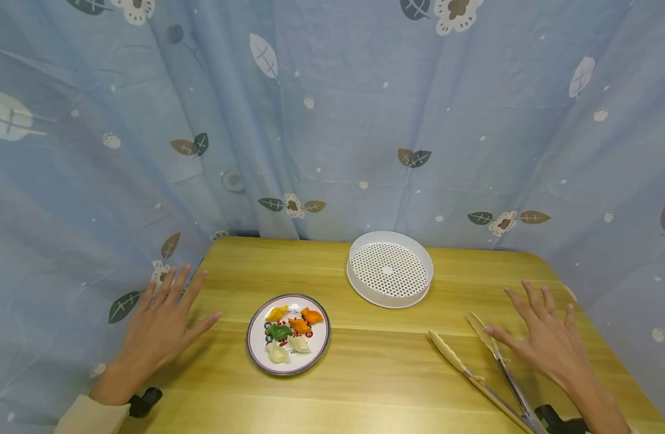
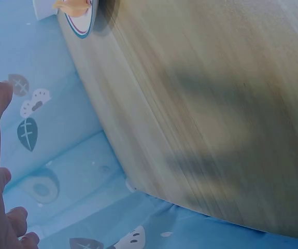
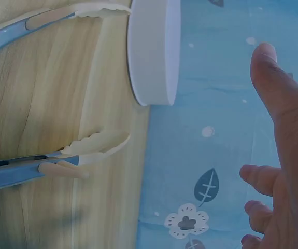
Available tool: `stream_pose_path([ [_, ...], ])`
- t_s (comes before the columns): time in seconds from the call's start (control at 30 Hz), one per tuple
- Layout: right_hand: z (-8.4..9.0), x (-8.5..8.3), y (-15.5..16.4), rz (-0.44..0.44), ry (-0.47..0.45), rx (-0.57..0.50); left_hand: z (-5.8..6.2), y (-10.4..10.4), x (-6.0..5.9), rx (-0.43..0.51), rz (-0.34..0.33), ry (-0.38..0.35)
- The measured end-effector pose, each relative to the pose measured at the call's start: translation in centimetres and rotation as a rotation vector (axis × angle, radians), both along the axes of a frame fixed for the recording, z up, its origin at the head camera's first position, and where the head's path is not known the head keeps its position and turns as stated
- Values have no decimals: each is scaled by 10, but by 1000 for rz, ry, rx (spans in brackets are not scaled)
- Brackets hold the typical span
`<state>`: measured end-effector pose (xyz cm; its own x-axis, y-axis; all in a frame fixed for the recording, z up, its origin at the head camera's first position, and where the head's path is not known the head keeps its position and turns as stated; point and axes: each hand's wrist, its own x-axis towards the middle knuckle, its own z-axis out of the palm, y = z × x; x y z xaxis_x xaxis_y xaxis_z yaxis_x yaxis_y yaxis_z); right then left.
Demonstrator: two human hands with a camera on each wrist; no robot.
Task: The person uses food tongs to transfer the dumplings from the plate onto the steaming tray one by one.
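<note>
The pale wooden table was your whole working ground, and its edges were close on every side you reached from — the blue leaf-printed curtain hung right against its far and side edges, so there was no spare room behind or beside it. Your left hand hovered at the table's left edge, partly out over the curtain, fingers spread and straight, holding nothing; a careless sweep inward from there could have caught the rim of the round patterned plate and slid it. The white perforated steamer tray sat near the far edge, well apart from the plate, with open wood between them — that strip looked like your safest lane. Your right hand was likewise spread flat and empty, its thumb just beside the metal tongs with cream scalloped tips, which lay open on the table with their handle end near the front right edge; a clumsy grab could have nudged them off that edge, I judged. Smallest and most at risk were the coloured dumplings on the plate — orange, green and pale — loosely clustered and likely to slip from the tongs' tips.
</note>
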<state>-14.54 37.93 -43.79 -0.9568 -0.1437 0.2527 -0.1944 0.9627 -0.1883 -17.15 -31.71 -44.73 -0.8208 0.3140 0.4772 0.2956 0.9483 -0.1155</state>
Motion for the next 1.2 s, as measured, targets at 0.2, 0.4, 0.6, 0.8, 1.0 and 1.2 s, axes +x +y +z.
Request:
stream_pose_path([
  [0.2, 4, 2, -2, -21, -51, -6, 0, 3, 0, 27, 6, -45],
  [0.4, 3, 5, -6, -115, -231, -15, -7, 18, 0, 219, -37, -243],
  [0.6, -19, 11, -10, -163, -360, -72, -18, 39, 1, 471, -106, -426],
  [0.8, -37, 19, -14, -158, -405, -115, -29, 58, -1, 681, -113, -577],
  [1.0, -46, 21, -18, -160, -409, -124, -38, 70, 1, 800, -76, -695],
  [1.2, -47, 26, -21, -169, -452, -141, -48, 78, 5, 845, -47, -719],
])
